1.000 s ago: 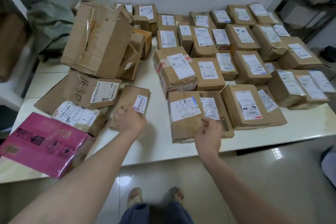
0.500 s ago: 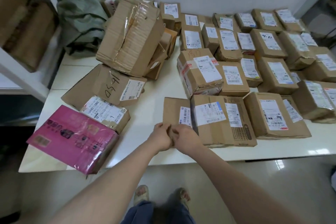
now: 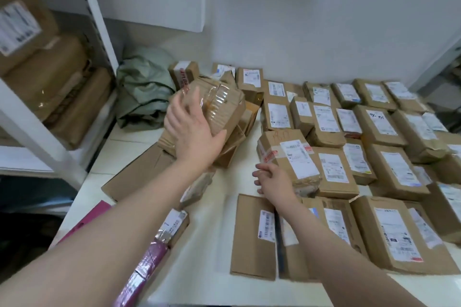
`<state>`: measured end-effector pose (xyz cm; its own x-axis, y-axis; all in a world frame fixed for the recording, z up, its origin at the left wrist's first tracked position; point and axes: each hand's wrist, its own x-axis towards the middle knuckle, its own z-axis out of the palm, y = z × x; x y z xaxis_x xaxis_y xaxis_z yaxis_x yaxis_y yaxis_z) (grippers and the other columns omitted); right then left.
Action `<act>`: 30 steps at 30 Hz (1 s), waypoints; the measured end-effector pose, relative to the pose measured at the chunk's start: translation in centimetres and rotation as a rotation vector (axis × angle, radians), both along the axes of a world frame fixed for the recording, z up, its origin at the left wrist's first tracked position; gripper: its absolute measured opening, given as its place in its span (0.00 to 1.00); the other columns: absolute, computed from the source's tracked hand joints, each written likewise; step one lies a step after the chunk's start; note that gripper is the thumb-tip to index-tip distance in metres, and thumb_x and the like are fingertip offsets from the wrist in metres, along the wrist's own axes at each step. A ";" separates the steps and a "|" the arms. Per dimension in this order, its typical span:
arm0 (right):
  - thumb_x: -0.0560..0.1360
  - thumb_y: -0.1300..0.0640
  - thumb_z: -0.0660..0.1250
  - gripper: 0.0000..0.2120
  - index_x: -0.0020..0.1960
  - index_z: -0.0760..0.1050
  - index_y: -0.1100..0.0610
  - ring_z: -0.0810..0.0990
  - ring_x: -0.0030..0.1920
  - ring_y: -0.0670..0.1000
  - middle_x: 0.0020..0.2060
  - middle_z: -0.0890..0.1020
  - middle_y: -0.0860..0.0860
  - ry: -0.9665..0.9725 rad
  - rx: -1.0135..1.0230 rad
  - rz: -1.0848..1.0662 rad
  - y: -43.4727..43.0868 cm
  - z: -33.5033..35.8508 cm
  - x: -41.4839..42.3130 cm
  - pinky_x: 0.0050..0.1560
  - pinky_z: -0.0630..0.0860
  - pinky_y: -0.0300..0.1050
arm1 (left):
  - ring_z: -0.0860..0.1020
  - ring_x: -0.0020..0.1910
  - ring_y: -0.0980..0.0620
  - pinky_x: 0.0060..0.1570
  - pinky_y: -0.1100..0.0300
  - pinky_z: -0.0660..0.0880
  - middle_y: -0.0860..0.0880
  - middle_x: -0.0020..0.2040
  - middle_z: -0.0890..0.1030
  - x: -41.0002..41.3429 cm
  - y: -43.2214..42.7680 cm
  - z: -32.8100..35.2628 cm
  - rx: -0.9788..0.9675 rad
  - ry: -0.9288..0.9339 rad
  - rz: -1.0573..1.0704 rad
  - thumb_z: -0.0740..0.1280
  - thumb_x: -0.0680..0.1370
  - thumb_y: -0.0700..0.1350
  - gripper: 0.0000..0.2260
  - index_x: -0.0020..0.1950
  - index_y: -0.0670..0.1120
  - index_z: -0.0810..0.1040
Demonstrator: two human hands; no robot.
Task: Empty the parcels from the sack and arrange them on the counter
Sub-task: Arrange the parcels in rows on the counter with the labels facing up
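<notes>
Across white counter (image 3: pixel 217 219), rows of labelled parcels (image 3: pixel 389 164) lying flat, right side. At back-left corner, crumpled green sack (image 3: pixel 144 90). Beside it, atop a heap (image 3: pixel 230 149), large taped box (image 3: pixel 224 107). Against that box, left hand (image 3: pixel 192 129), fingers straight and spread. Near the front rows, right hand (image 3: pixel 272 179), fingers loosely curled, holding nothing.

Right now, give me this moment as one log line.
left hand: on taped box | right hand: empty, beside labelled box | sack: crumpled, back left | parcels: rows on counter
</notes>
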<state>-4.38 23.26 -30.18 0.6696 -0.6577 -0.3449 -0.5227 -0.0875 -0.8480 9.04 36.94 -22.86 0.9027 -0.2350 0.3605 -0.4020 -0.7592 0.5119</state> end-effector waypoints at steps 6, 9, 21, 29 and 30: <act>0.83 0.57 0.57 0.09 0.60 0.72 0.55 0.80 0.43 0.49 0.49 0.81 0.51 -0.100 0.111 -0.025 -3.2 1.9 6.7 0.46 0.80 0.46 | 0.59 0.71 0.38 0.71 0.43 0.57 0.39 0.72 0.58 3.8 -0.5 0.8 0.176 0.380 0.007 0.75 0.57 0.64 0.61 0.77 0.57 0.37; 0.83 0.55 0.56 0.09 0.57 0.74 0.56 0.81 0.43 0.50 0.45 0.82 0.50 -0.111 0.128 -0.074 -4.3 2.4 9.7 0.49 0.80 0.51 | 0.60 0.68 0.40 0.69 0.45 0.57 0.42 0.69 0.60 5.7 -0.8 3.2 0.139 0.267 0.048 0.74 0.56 0.62 0.58 0.77 0.59 0.40; 0.80 0.49 0.58 0.19 0.66 0.71 0.57 0.71 0.65 0.64 0.66 0.72 0.61 0.148 -0.223 -0.162 -3.7 3.2 18.4 0.63 0.68 0.52 | 0.56 0.73 0.35 0.72 0.34 0.48 0.34 0.73 0.55 13.1 4.8 1.2 0.344 0.219 0.397 0.77 0.61 0.64 0.59 0.77 0.55 0.38; 0.54 0.23 0.63 0.53 0.72 0.64 0.51 0.76 0.62 0.60 0.64 0.75 0.55 0.376 -0.098 0.041 -2.2 -1.4 18.2 0.60 0.76 0.59 | 0.53 0.74 0.34 0.71 0.32 0.46 0.33 0.74 0.54 17.3 8.6 -3.6 0.383 0.475 0.420 0.76 0.63 0.64 0.57 0.78 0.54 0.41; 0.51 0.23 0.64 0.57 0.73 0.62 0.50 0.76 0.63 0.60 0.65 0.75 0.54 0.376 -0.099 0.050 -1.6 -0.7 18.0 0.61 0.75 0.59 | 0.51 0.75 0.35 0.71 0.32 0.46 0.33 0.75 0.53 17.8 8.9 -3.8 0.380 0.495 0.403 0.75 0.64 0.64 0.56 0.78 0.54 0.41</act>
